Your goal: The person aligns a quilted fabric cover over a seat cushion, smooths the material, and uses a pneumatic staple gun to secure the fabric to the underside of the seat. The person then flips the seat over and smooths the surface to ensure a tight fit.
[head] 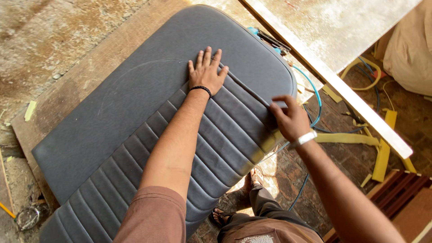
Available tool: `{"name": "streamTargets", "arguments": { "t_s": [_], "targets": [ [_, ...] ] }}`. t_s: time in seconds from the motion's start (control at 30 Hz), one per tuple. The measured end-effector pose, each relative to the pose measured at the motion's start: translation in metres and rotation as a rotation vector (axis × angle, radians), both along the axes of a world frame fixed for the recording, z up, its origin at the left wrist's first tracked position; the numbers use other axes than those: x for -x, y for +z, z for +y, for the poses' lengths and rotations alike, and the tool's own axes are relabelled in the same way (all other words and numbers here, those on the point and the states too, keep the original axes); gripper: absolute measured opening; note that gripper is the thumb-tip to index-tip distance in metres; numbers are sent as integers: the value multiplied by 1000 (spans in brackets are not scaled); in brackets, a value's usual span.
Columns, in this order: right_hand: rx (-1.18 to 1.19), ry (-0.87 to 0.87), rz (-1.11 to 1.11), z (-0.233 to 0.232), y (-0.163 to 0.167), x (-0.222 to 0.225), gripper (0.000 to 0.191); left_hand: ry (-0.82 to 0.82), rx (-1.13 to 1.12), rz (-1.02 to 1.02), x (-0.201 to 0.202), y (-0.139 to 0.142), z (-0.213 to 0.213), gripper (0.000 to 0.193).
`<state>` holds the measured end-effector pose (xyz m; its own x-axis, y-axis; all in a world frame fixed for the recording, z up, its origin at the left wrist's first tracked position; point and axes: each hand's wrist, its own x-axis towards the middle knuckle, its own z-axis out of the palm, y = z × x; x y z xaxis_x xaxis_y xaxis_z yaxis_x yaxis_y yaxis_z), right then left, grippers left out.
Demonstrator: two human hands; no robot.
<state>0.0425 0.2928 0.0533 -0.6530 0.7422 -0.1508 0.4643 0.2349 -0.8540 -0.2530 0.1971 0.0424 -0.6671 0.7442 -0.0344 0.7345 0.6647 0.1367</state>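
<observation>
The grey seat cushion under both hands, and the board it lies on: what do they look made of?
Seat cushion: likely vinyl or faux leather, matte grey with a faint grain, stitched into padded ribs under the left hand and right hand. Board: apparently plywood or rough timber, bare, brown and dusty.

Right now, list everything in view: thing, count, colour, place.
seat cushion: one, grey, ribbed, lying on the board
wooden board: one, brown, under the cushion
plank: one, pale, running diagonally at right
hose: one, blue, beside the cushion's right edge
foam strips: several, yellow, on the brick floor
left hand: flat on the cushion, black wristband
right hand: gripping the cushion's right edge, white wristband
</observation>
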Motion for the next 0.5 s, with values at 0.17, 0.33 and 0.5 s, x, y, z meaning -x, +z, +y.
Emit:
{"name": "streamTargets", "arguments": {
  "t_s": [0.17, 0.33, 0.5],
  "targets": [
    [-131, -315, 173, -31, -38, -39, 23, -6, 1, 17, -2, -1, 3, 70],
    [-222, -360, 241, -14, -59, -46, 18, -44, -12, -8, 4, -1, -2, 70],
    [-259, -319, 249, -17, -82, -39, 14, -43, -8, -30, 3, 0, -3, 68]
  ]
}}
